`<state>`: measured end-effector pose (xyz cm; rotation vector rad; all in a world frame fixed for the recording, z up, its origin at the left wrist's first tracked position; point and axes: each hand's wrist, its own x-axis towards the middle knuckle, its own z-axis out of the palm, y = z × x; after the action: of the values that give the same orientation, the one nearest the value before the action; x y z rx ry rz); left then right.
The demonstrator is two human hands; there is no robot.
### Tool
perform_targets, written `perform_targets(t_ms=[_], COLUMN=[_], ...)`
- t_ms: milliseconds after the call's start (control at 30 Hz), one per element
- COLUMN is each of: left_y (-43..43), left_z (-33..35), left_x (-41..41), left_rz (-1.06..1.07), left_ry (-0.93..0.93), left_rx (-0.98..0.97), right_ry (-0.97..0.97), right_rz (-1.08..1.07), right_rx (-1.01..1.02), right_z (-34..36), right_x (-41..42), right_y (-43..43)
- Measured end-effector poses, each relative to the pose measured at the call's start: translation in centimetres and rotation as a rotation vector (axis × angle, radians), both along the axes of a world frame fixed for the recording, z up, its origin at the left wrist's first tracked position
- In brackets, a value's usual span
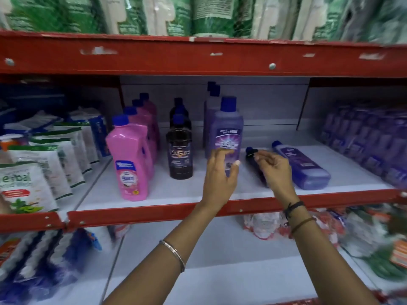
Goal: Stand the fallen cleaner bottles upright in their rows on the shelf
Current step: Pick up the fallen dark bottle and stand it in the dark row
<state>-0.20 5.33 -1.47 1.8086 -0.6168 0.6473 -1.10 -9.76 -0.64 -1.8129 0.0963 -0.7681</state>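
On the white shelf [176,191] stand rows of cleaner bottles: pink ones [132,159] at the left, dark ones [180,155] beside them, then purple ones. My left hand [220,179] grips the lower part of the front purple bottle [228,128], which stands upright. Right of it a dark bottle [250,151] lies on its side, cap pointing to the back. My right hand [275,170] hovers over its body with loosely curled fingers, fingertips at its neck. Farther right, a second purple bottle [306,168] lies flat.
Wrapped purple packs [370,146] fill the right end of the shelf and white pouches [44,164] the left bay. A red beam [198,56] runs overhead, with green and white packs above it. The red front rail [154,213] edges the shelf. Bagged goods lie on the shelf below.
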Motion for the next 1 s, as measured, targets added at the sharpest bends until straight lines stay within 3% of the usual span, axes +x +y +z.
perform_targets(t_ms=[100, 400, 500, 667, 800, 1000], left_y=[-3.9, -11.2, -11.4, -9.6, -7.5, -2.9], left_z=[-0.5, 0.8, 0.8, -0.1, 0.0, 0.8], left_x=[1.1, 4.0, 4.6, 3.8, 1.5, -0.8], left_rz=[-0.049, 0.047, 0.032, -0.058, -0.139, -0.071], left_ry=[0.149, 0.675, 0.709, 0.741, 0.582, 0.358], left_rx=[0.065, 0.606, 0.533, 0.328, 0.166, 0.052], right_ry=[0.091, 0.531, 0.515, 0.395, 0.249, 0.122], right_rz=[-0.078, -0.099, -0.108, -0.077, 0.002, 0.176], right_rx=[-0.064, -0.348, -0.297, -0.045, 0.029, 0.004], right_z=[-0.4, -1.2, -1.5, -2.0, -0.4, 0.9], right_x=[1.1, 4.6, 4.4, 2.5, -0.3, -2.7], right_y=[-3.7, -7.2, -7.5, -7.9, -6.3, -2.1])
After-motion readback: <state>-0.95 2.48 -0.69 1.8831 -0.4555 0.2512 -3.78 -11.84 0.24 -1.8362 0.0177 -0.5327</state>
